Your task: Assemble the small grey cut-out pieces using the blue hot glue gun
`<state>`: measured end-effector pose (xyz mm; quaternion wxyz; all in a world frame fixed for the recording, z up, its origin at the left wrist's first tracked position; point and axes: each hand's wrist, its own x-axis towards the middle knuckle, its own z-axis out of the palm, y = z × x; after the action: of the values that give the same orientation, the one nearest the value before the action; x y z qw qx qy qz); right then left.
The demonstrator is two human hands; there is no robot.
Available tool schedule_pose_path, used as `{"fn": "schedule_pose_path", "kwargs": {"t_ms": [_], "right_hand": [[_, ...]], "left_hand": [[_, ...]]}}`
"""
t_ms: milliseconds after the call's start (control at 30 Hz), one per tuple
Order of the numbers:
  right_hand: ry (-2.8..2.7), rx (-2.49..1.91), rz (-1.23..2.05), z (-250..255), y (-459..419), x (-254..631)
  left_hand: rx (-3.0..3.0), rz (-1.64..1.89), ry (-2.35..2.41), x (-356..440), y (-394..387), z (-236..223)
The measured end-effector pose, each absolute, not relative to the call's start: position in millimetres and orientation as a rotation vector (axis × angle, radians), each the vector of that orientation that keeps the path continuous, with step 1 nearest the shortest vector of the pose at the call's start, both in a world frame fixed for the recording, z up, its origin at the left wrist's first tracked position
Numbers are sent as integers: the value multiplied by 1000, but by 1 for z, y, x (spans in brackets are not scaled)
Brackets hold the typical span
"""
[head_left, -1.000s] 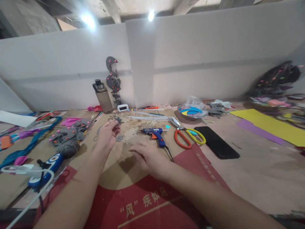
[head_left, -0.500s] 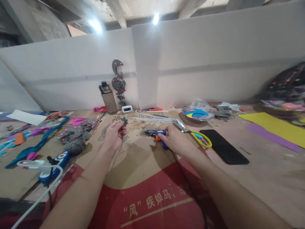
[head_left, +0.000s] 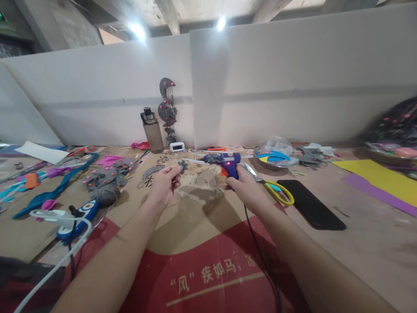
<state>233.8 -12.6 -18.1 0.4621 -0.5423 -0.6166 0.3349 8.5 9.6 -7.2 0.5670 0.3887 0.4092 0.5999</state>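
Observation:
Between the fingertips of my left hand (head_left: 165,184) is a small grey flower-like piece (head_left: 183,165), pinched and raised over the cardboard (head_left: 182,234). My right hand (head_left: 245,184) grips a blue hot glue gun (head_left: 230,165) by its handle, lifted with a small red light showing on its body. Its nozzle points left toward the grey piece, with a gap between them. The gun's black cord (head_left: 252,230) trails down over the cardboard. A grey crescent piece (head_left: 150,174) lies just beyond my left hand.
Scissors with yellow handles (head_left: 276,191) and a black phone (head_left: 311,204) lie right of my right hand. A bottle (head_left: 153,135) and a hanging grey crescent ornament (head_left: 167,111) stand by the white wall. Grey yarn (head_left: 106,194) and a power strip (head_left: 78,221) lie left.
My right hand has picked the glue gun up off the cardboard and turned it upright. My left hand, still pinching the grey piece, has shifted slightly right. The view has shifted slightly.

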Motion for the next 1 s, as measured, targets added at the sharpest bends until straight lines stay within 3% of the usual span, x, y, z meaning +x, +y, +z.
{"fn": "schedule_pose_path", "kwargs": {"t_ms": [167,500,1000], "right_hand": [[-1457,-949,1010,-3,-36,211],[-1792,-1105,562,-9,-42,210],[-1884,-1166,484,-9,-47,204]], "left_hand": [[801,1390,992,8,10,-6],[813,1333,969,11,9,-8],[1037,1370,1024,14,7,-13]]}}
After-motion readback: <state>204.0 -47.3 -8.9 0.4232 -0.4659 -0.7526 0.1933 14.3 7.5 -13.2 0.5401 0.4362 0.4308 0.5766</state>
